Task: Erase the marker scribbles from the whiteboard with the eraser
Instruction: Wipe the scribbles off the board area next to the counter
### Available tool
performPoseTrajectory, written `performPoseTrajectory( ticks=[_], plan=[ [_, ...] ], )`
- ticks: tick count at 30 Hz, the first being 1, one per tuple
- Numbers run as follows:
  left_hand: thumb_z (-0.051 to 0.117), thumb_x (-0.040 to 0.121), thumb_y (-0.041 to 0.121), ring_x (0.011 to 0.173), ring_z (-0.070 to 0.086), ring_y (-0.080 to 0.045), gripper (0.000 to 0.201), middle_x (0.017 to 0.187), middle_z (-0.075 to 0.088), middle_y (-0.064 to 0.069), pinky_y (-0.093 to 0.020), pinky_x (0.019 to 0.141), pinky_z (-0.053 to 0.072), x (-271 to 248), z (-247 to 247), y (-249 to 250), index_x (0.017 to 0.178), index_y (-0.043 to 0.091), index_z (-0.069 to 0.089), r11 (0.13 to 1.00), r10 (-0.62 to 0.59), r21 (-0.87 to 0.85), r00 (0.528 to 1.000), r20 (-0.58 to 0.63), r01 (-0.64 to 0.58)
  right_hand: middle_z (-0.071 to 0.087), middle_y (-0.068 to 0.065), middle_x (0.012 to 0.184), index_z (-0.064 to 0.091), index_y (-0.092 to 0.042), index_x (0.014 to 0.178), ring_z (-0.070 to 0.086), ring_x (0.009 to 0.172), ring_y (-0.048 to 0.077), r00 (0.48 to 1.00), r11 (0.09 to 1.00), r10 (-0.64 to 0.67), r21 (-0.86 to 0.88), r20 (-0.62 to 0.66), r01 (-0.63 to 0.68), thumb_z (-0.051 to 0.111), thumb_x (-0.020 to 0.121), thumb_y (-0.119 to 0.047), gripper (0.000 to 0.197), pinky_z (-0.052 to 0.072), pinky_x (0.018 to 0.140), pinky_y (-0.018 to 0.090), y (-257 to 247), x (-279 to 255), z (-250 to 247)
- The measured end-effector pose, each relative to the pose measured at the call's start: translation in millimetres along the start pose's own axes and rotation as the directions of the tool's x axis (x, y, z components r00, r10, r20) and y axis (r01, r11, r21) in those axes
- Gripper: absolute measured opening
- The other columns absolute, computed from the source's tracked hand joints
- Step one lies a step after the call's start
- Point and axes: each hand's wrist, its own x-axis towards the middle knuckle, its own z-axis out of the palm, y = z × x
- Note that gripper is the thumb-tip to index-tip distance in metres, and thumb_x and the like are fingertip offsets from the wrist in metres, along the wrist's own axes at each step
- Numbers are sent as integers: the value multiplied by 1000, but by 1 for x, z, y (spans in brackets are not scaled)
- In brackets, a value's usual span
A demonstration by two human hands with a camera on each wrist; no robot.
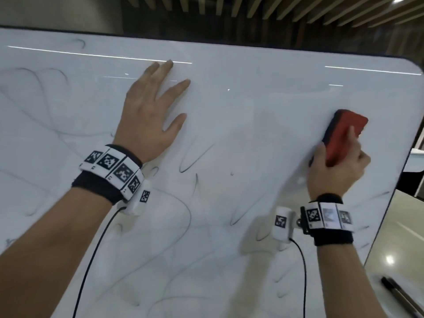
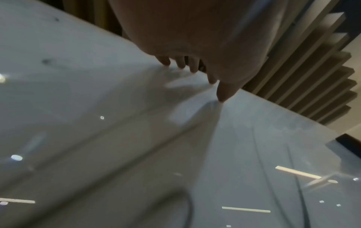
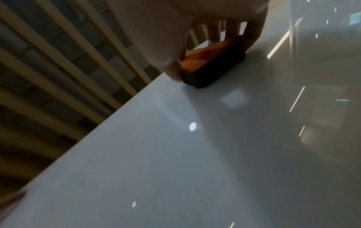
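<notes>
A large whiteboard (image 1: pixel 252 92) fills the head view, with thin black marker scribbles (image 1: pixel 195 161) across its middle, left and lower parts. My right hand (image 1: pixel 337 166) grips a red eraser (image 1: pixel 344 136) with a black felt base and presses it against the board near the right edge. The right wrist view shows the eraser (image 3: pixel 213 64) flat on the whiteboard (image 3: pixel 175 154) under my right hand (image 3: pixel 197 50). My left hand (image 1: pixel 151 111) lies flat on the board at upper centre, fingers spread. In the left wrist view its fingertips (image 2: pixel 221 97) touch the whiteboard (image 2: pixel 97 138).
Two black markers (image 1: pixel 399 292) lie on a light table surface beyond the board's lower right edge. Wooden ceiling slats (image 1: pixel 275 8) run above the board's top edge. Black cables (image 1: pixel 91 260) hang from both wrist cameras across the board.
</notes>
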Motion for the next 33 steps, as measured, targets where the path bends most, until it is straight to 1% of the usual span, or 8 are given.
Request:
performPoseTrajectory(
  ticks=[3, 7, 12, 15, 20, 25, 27, 33],
  plan=[
    [40, 107, 40, 160, 4, -30, 60, 172, 7, -9, -50, 129, 7, -5, 10, 0, 163, 27, 22, 998, -11, 65, 997, 77, 6, 49, 25, 126, 53, -19, 146, 48, 108, 36, 977, 982, -184, -32, 105, 188, 70, 91, -25, 59, 33, 99, 30, -25, -52, 14],
    [32, 107, 43, 160, 1, -29, 62, 173, 1, -8, -51, 129, 4, -5, 15, 0, 164, 28, 14, 996, -25, 91, 995, 99, 16, 49, 13, 129, 60, -30, 139, 49, 106, 32, 605, 720, -620, 57, 500, 692, 69, 93, -29, 48, 46, 96, 48, -37, -114, 21],
    [33, 107, 41, 160, 2, -31, 61, 172, 1, -9, -51, 129, 5, -7, 14, -2, 164, 27, 15, 995, -24, 101, 995, 94, 15, 46, 15, 128, 52, -28, 146, 47, 114, 27, 966, 977, -215, 13, 141, 215, 70, 90, -30, 59, 41, 105, 34, -27, -30, 17],
    [36, 107, 40, 160, 2, -30, 62, 172, 1, -8, -51, 130, 7, -6, 13, -2, 164, 27, 15, 994, -16, 109, 994, 104, 4, 45, 17, 128, 50, -23, 148, 49, 115, 33, 997, 998, -48, 31, 57, 46, 69, 90, -28, 62, 40, 104, 33, -45, -47, 28],
    [41, 107, 41, 160, 3, -29, 63, 173, 2, -7, -49, 129, 8, -5, 9, -7, 164, 29, 15, 991, 7, 129, 990, 140, -26, 52, 14, 126, 55, -33, 139, 55, 102, 36, 441, 599, -696, 121, 566, 791, 71, 90, -28, 51, 47, 91, 49, -42, -138, 30],
    [39, 106, 44, 159, 5, -30, 63, 173, 2, -7, -49, 128, 11, -4, 5, -12, 163, 29, 16, 985, 27, 162, 986, 166, -54, 46, 15, 126, 51, -28, 146, 48, 111, 32, 939, 958, -279, -10, 203, 287, 69, 89, -32, 60, 45, 103, 48, -35, -68, 31],
    [38, 107, 44, 160, 3, -30, 63, 173, 1, -7, -49, 128, 9, -4, 4, -9, 164, 29, 14, 984, 15, 171, 984, 179, -46, 44, 15, 129, 46, -27, 150, 46, 114, 29, 983, 994, -111, 11, 144, 110, 69, 91, -32, 63, 42, 106, 42, -46, -76, 36],
    [56, 100, 34, 159, 9, -26, 67, 173, 7, -5, -47, 127, 15, 0, -12, -18, 160, 29, 28, 994, 56, 82, 971, 234, -77, 51, 16, 127, 58, -29, 140, 49, 103, 33, 489, 634, -670, 88, 558, 768, 73, 91, -30, 51, 48, 91, 50, -55, -135, 37]
  ],
)
